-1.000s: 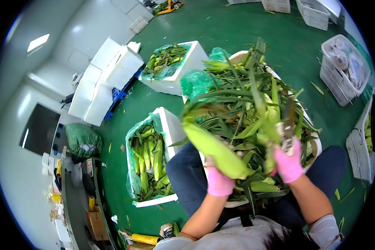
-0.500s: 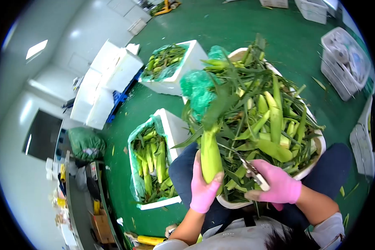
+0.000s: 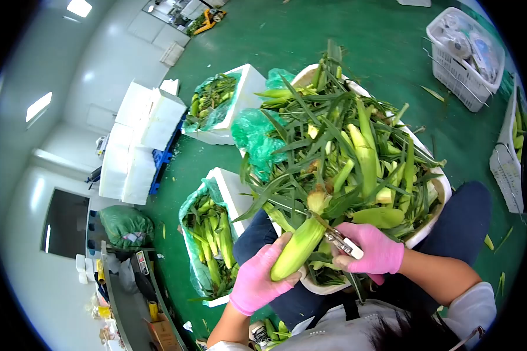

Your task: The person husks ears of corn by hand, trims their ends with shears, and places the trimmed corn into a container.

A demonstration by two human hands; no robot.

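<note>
In the head view my left hand (image 3: 266,275), in a pink glove, is wrapped round the lower part of a green-husked ear of corn (image 3: 298,250). The ear slants up and to the right, and its pale, brownish silk end points away from me. My pink-gloved right hand (image 3: 372,250) grips a pair of shears (image 3: 341,241) with white handles. Their blades lie against the upper end of the ear; whether they are closed is unclear. Below and beyond both hands is a big white tub (image 3: 442,184), heaped with corn leaves, husks and ears.
To the left stands a white foam box (image 3: 231,190), lined with green plastic and holding corn. Another foam box (image 3: 249,88) is farther back. White boxes are stacked on a blue pallet (image 3: 163,155). A white basket (image 3: 465,76) with plastic items sits at the right.
The ear has tilted and come lower and nearer to me. Its long leafy top no longer shows on it, and the silk end is exposed. The shears have moved up against that end.
</note>
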